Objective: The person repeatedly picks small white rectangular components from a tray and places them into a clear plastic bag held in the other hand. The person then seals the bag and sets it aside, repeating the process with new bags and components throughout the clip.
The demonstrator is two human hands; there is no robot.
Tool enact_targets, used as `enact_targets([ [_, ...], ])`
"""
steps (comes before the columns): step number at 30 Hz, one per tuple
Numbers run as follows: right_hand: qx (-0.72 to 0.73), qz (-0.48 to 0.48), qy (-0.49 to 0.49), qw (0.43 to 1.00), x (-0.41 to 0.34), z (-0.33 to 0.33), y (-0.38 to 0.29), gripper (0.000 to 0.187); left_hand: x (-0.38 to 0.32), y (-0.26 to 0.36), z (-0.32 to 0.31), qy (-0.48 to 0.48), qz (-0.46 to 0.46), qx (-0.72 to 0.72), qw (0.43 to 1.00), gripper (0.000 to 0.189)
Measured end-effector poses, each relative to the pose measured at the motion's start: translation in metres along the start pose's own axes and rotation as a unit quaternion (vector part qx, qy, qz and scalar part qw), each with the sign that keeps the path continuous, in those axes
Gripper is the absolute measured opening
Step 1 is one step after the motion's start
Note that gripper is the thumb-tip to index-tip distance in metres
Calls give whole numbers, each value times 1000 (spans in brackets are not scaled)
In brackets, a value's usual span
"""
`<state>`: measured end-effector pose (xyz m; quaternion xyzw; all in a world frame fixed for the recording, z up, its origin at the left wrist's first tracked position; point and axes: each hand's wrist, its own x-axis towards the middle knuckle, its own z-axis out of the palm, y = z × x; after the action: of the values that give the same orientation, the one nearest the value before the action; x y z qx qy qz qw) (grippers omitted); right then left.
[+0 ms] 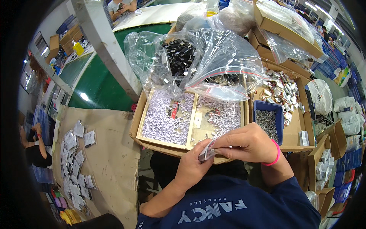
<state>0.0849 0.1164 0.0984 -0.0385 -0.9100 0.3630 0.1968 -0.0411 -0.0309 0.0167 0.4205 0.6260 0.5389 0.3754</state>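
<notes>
A small clear plastic bag (207, 153) with something dark inside is gripped between the thumb and fingers of my left hand (191, 166). My right hand (248, 143), with a pink band at the wrist, pinches at the bag's upper end. Tiny white bits show at its fingertips; whether they are held or part of the bag, I cannot tell. Just beyond both hands is a divided wooden tray (188, 134), its two compartments strewn with many small white-and-purple pieces (165, 126). To the right, a blue plastic bin (280, 126) holds small metal screws or pins (266, 123).
Clear bags with black connector-like parts (180, 55) lie behind the tray. Silver battery-like packs (281, 88) fill part of a cardboard box (300, 140). Filled flat packets (75, 166) are spread on the left table (114, 148). A metal post (108, 48) stands beyond; co-workers are at left and top.
</notes>
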Motion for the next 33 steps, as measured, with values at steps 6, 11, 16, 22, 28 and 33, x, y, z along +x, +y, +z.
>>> enact_targets([
  [6, -159, -60, -65, 983, 5, -10, -10, 12, 0, -6, 0, 13, 44, 33, 998, 47],
  [11, -227, -42, -85, 969, 7, -12, -19, 12, 3, -4, 1, 17, 48, 52, 997, 47],
  [16, -146, -33, 25, 988, 8, -11, -19, 13, 3, 4, -1, -30, -87, -79, 993, 42],
  [22, 68, 146, 23, 987, 0, -12, -10, 19, 3, 8, -6, -103, -21, -306, 946, 44],
  [28, 270, 94, 36, 957, -6, 7, 5, 12, 1, 1, -5, -175, -21, -337, 925, 45],
  [33, 173, 54, 87, 980, -8, 15, 6, 9, 0, 0, -2, -100, 69, -287, 950, 43],
])
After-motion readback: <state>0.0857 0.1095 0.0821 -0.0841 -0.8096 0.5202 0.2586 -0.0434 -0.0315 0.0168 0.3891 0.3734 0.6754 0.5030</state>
